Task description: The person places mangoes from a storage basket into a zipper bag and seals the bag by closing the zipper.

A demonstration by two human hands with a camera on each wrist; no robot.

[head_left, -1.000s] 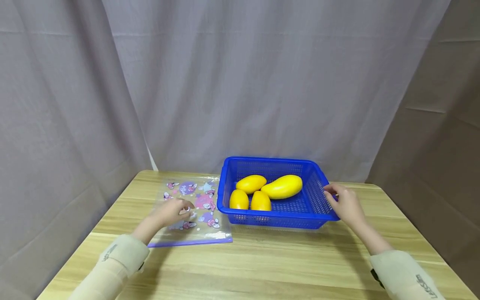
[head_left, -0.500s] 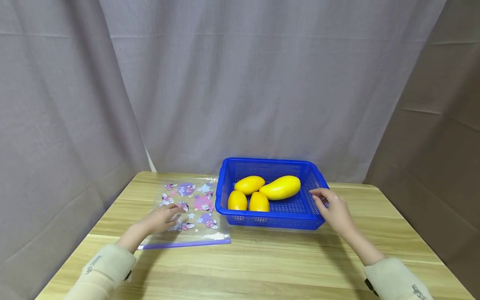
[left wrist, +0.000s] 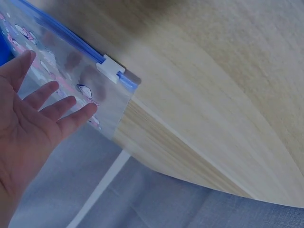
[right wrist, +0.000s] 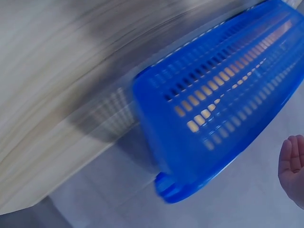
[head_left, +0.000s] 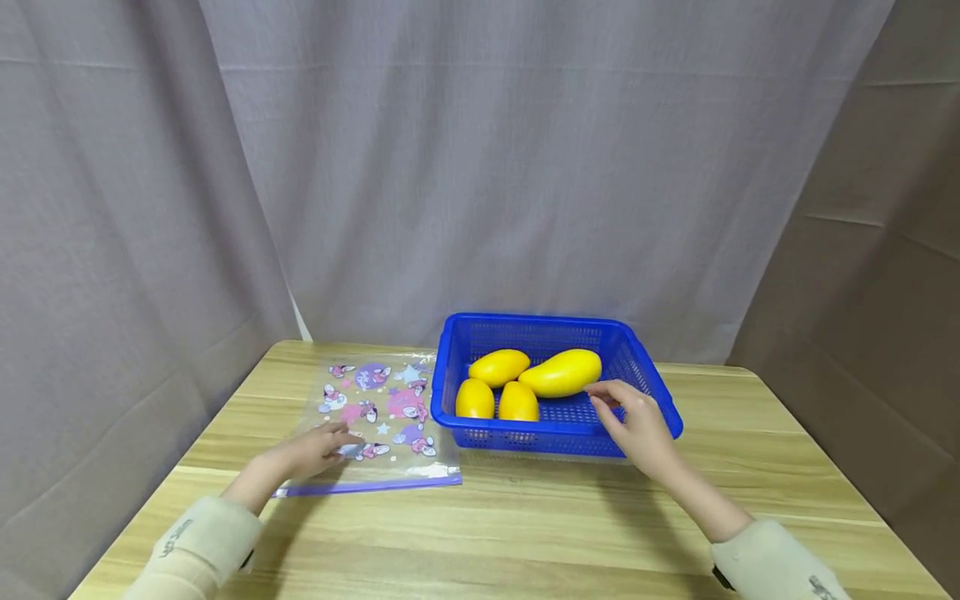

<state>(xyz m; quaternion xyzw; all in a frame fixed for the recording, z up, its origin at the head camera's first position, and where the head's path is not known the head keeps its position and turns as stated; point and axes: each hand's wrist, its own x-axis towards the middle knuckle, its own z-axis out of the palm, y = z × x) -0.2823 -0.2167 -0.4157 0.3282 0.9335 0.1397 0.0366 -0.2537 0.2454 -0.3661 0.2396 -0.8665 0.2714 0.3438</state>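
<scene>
A clear zip bag (head_left: 401,404) printed with cartoon figures lies flat on the table, its purple zip edge towards me. Over its front left part hovers my left hand (head_left: 309,451), fingers loosely spread and holding nothing; the left wrist view shows the palm and a white zip slider (left wrist: 110,68). To the right stands a blue plastic basket (head_left: 555,427) with several yellow mangoes, the longest mango (head_left: 562,374) lying at the right. My right hand (head_left: 639,427) is over the basket's front right rim, fingertips near that long mango, gripping nothing. Whether they touch it cannot be told.
The wooden table (head_left: 525,533) has rounded back corners. Grey curtains (head_left: 525,167) hang behind it and at both sides. The basket's right wall (right wrist: 213,109) fills much of the right wrist view.
My right hand has moved left from the basket's right rim to over its inside front corner. My left hand has drawn back left and towards me over the bag. Basket and mangoes stay put.
</scene>
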